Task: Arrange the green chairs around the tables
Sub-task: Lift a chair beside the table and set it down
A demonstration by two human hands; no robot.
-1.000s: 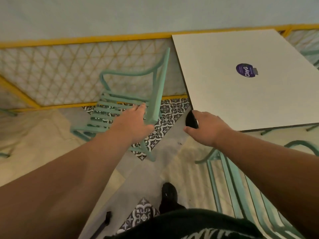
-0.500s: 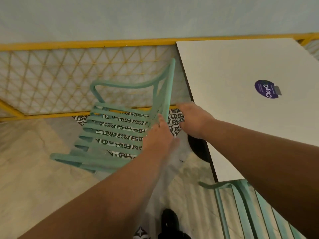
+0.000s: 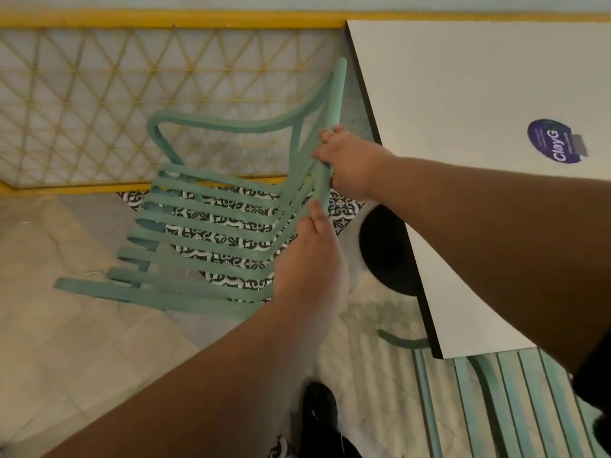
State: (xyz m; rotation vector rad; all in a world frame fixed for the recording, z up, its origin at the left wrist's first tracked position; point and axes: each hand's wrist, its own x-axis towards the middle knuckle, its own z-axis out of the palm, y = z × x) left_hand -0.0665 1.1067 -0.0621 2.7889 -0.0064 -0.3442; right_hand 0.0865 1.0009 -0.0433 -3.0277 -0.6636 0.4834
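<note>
From my feed, the white table (image 3: 463, 94) fills the upper right, its left edge running down toward me, with a round purple sticker (image 3: 555, 141) near its right side (it reads "ClayG"). Behind, a yellow lattice railing (image 3: 99, 94) spans the far left. Just beside the table's left edge stands a green chair (image 3: 211, 223), its slatted seat over patterned floor tiles and its backrest toward the table. A second green chair (image 3: 515, 401) sits tucked at the table's near edge, only partly in view. My right hand (image 3: 352, 160) is closed around the first chair's backrest upright. My left hand (image 3: 310, 262) rests against the backrest lower down, fingers extended; I cannot tell whether it grips. A black shoe (image 3: 319, 408) shows at the bottom.
</note>
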